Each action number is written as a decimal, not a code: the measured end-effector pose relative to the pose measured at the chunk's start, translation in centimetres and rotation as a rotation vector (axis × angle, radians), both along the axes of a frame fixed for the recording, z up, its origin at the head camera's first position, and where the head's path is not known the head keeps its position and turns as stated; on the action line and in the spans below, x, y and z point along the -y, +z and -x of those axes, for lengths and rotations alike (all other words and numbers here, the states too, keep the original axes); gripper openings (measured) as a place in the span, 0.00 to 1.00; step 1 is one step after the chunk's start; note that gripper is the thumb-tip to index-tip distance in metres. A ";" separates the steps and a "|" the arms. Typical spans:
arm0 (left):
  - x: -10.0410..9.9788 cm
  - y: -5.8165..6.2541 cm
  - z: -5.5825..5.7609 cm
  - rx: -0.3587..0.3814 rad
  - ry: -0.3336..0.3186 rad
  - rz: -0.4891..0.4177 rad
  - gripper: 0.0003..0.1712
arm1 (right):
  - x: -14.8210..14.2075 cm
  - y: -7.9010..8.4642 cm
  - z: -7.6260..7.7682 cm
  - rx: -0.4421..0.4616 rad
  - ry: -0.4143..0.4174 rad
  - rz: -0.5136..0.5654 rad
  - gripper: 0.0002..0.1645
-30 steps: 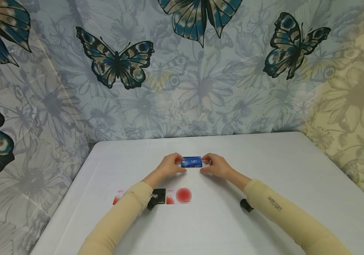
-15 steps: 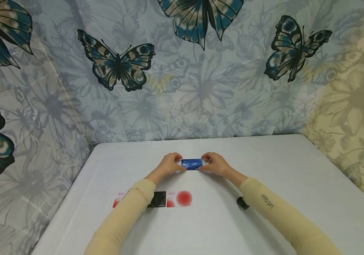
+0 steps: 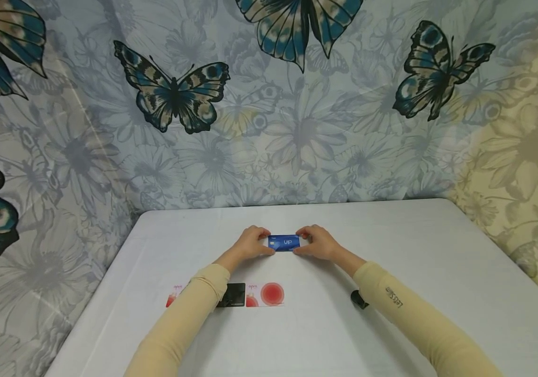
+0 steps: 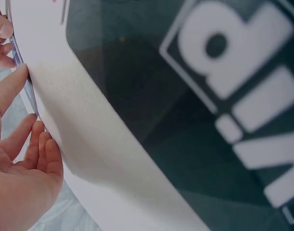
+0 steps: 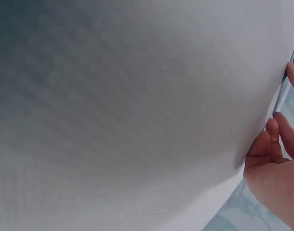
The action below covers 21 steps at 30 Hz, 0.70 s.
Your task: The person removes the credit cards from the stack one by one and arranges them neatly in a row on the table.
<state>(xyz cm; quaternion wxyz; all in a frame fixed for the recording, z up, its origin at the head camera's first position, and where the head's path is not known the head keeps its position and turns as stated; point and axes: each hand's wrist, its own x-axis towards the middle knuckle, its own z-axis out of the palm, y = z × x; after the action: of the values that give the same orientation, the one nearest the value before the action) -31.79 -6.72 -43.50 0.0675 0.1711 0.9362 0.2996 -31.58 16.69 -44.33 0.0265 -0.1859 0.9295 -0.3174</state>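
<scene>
A blue card with "VIP" on it (image 3: pixel 284 243) lies at the far middle of the white table, between both hands. My left hand (image 3: pixel 250 243) pinches its left end, thumb at the near edge and fingertip at the far corner. On the right end, my right hand (image 3: pixel 318 244) grips the same way. Seen nearly edge-on in the left wrist view, the blue card (image 4: pixel 30 94) shows thin lines along its side, between thumb and finger of the left hand (image 4: pixel 29 178). The right hand (image 5: pixel 274 166) in the right wrist view touches the card's thin edge (image 5: pixel 280 94).
Closer to the body, a row of cards lies on the table (image 3: pixel 316 335): a white card with a red circle (image 3: pixel 271 294), a black card (image 3: pixel 236 295) and a pinkish card (image 3: pixel 175 296), partly hidden by the left sleeve. A patterned butterfly cloth (image 3: pixel 297 146) hangs behind.
Both thumbs have come in against the card's near edge, where a gap showed a second ago. The head view has shifted slightly; the row of cards stays put.
</scene>
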 end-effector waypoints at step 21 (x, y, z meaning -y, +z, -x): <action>-0.1 0.0 -0.4 -0.005 0.019 -0.048 0.30 | 0.2 0.1 -0.4 -0.042 0.013 0.009 0.30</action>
<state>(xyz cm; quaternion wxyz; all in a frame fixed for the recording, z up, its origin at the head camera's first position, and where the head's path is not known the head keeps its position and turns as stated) -31.41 -6.58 -43.50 0.0580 0.1647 0.9304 0.3222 -31.16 16.50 -44.20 0.0081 -0.1984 0.9273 -0.3174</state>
